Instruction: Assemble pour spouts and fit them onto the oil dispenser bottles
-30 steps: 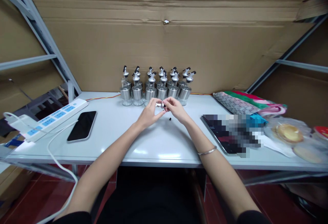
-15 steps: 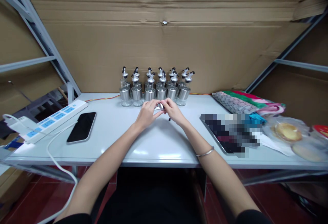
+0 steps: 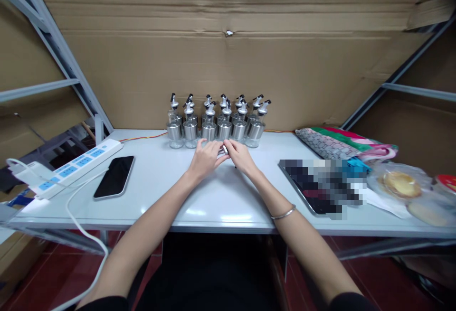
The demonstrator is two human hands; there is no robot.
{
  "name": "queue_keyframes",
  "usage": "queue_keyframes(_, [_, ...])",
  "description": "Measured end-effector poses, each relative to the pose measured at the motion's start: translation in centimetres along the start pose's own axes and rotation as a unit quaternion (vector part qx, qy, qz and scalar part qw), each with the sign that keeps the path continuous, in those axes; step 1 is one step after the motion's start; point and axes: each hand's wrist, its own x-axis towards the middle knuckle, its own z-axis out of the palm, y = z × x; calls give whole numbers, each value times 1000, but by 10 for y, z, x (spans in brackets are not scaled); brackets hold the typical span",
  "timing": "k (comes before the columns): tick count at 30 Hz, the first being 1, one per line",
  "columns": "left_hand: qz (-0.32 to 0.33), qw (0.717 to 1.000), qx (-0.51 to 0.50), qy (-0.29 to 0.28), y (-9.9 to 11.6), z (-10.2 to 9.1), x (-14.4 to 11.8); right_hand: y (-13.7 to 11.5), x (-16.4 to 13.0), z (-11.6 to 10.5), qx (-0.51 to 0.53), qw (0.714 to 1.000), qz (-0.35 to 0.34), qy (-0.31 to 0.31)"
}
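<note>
A black phone (image 3: 114,176) lies face up on the white tabletop (image 3: 221,197), beside a white power strip (image 3: 73,164) with blue sockets. Patterned pouches (image 3: 342,143) and wrapped pastries (image 3: 402,183) sit at the right; cardboard (image 3: 228,64) stands behind.

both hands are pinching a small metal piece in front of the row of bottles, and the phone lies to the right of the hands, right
Not quite. The phone lies to the left of the hands, beside the power strip, as the head view shows. The left hand and right hand do meet on a small metal piece before the bottles.
</note>
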Motion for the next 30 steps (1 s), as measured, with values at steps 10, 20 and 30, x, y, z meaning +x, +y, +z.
queue_keyframes(10, [14,1000,14,-24,-1,10,-2,-1,-2,1,-72,997,8,20])
queue_keyframes(20, [5,1000,-1,-25,-2,3,2,-8,-4,1,-59,998,26,27])
queue_keyframes(30, [-61,946,-305,-90,-11,-24,8,-15,-8,6,34,999,-5,34])
